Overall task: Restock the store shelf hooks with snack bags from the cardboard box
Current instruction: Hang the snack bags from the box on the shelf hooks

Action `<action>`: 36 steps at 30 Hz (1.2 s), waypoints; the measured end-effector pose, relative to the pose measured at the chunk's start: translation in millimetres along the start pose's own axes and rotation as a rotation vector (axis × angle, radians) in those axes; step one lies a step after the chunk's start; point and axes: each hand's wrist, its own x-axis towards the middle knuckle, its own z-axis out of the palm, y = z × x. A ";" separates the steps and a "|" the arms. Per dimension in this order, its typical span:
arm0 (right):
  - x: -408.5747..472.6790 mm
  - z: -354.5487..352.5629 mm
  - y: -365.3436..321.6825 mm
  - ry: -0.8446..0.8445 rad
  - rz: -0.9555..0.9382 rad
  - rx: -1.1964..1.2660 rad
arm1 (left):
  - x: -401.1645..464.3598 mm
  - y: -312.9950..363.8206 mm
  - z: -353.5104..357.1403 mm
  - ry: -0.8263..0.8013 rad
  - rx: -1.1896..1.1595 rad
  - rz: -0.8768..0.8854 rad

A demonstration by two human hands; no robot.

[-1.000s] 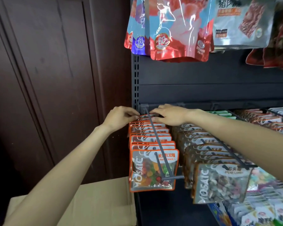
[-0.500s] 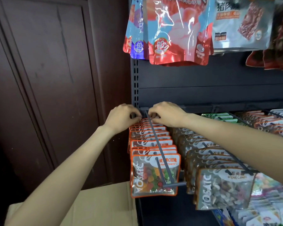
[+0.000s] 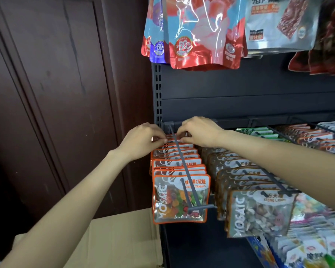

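Shelf hook [image 3: 184, 167]: loaded with orange-edged gummy bags [image 3: 180, 198]; left hand [image 3: 143, 139] and right hand [image 3: 198, 132] pinch rearmost bags either side of it; cardboard box [image 3: 114, 240] below-left.

Even indoor light, sharp centre, bending edges

Glare is streaking across the glossy red pouches [image 3: 197, 33] overhead; the wooden door [image 3: 52, 93] is sitting dim, and wide-angle distortion is curving the frame's edges.

Cardboard box [image 3: 112, 242] cut off below.
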 end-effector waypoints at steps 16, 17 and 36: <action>-11.2 -5.2 -11.1 -0.058 -0.013 0.043 | 3.4 9.1 -0.3 0.000 -0.014 -0.135; -9.9 -4.9 -11.6 -0.062 -0.003 0.046 | 7.6 8.7 -1.3 -0.052 -0.009 -0.146; -23.9 -8.1 -6.5 0.015 0.004 0.090 | -31.6 6.4 -6.6 0.008 -0.024 -0.006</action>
